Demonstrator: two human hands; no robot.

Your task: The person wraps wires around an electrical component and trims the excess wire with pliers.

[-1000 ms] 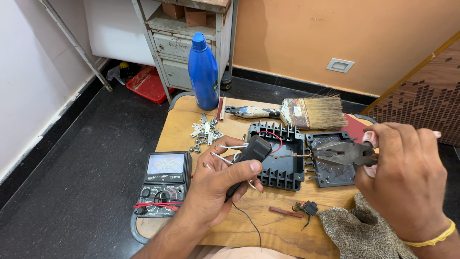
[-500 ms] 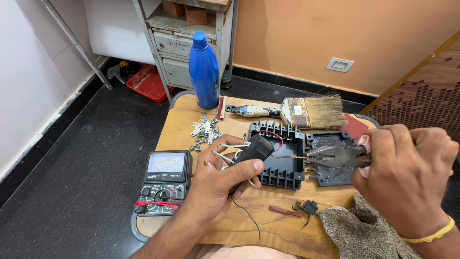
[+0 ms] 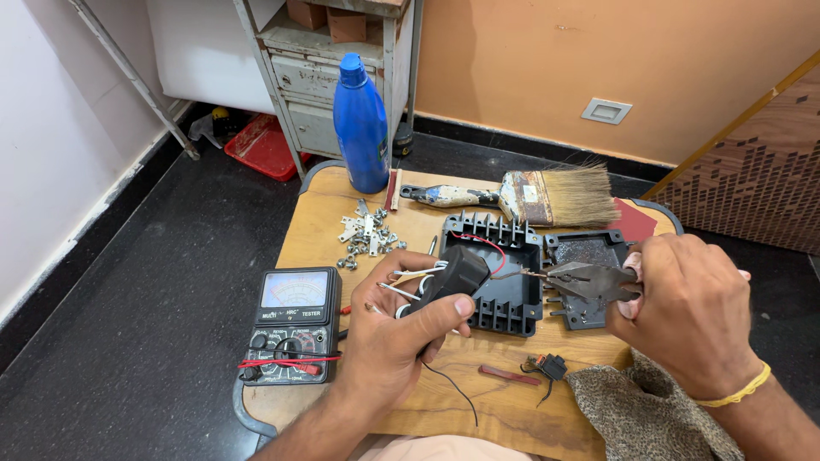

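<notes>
Your left hand (image 3: pixel 397 341) grips a small black component (image 3: pixel 457 275) with white wires, held above the wooden table (image 3: pixel 316 230) just left of the open black casing (image 3: pixel 504 269). Your right hand (image 3: pixel 688 312) is closed around pliers (image 3: pixel 581 280) (tips at a thin wire), reaching toward the component from the right.
</notes>
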